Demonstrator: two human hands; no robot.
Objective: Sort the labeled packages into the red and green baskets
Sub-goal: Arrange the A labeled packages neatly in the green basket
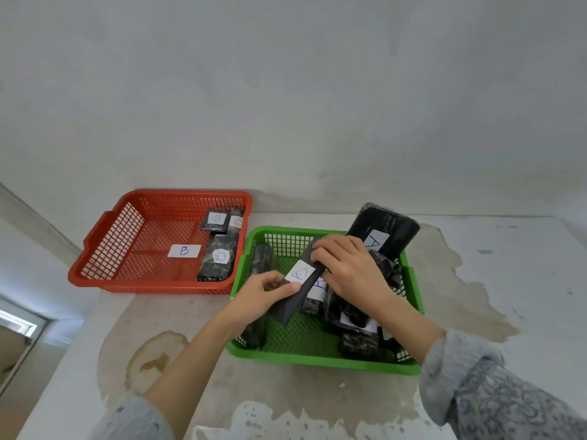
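Both hands were over the green basket [320,358], which sat on a stained white counter [476,281]. The left hand [260,295] pinched the near end of a long black package [303,289] between its thumb and fingers [287,290]. The right hand [347,268] lay on the far end of the same package, fingers curled over its edge. A white label [297,274] on the package showed a blue letter that looked like a B.

Under the hands, more black packages were piled in the green basket, and they crowded the space around the held one. A big black package [386,228] marked A leaned over the back rim. One dark package [260,263] stood along the left wall.

The red basket [104,249] sat just to the left, nearly touching the green one. Three B packages [219,260] lay at its right side, and a loose B card [184,250] lay on its floor. A plain wall [286,90] stood behind.
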